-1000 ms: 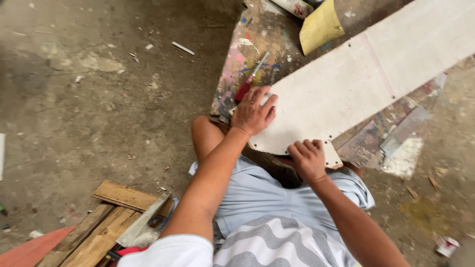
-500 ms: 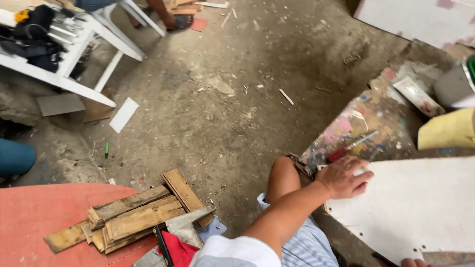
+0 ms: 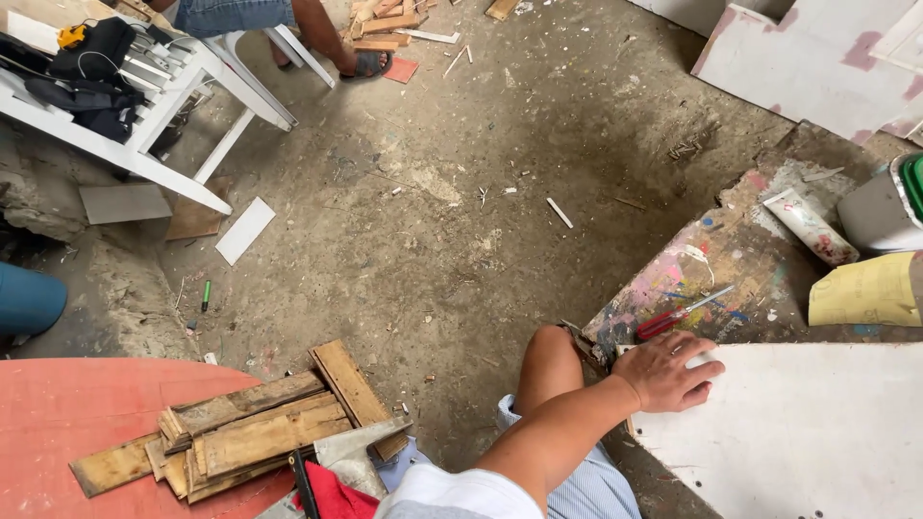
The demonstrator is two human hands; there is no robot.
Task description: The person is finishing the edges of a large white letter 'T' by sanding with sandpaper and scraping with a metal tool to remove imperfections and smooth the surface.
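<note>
A person's left hand lies palm-down on the near corner of a white board, fingers spread wide and flat on its surface, gripping nothing. The board rests on a paint-spattered bench at the right of the view, its corner reaching over the person's bare knee. The right hand is out of view.

Just beyond the fingertips, a red-handled screwdriver lies on the bench, close to the hand but apart from it. Farther along the bench lie a white tube smeared with red, a sheet of yellow paper and, at the right edge, a grey bucket with a green rim.

At lower left, a stack of rough wooden planks sits on a red round tabletop, well apart from the hand (a red cloth and a grey sheet lie just beside the planks).

The dusty concrete floor is strewn with chips and scraps, among them a small white panel and a green marker. At upper left a white plastic chair carries dark bags, and beside it stands another person's sandalled foot. Pink-patched white boards lean at upper right.
</note>
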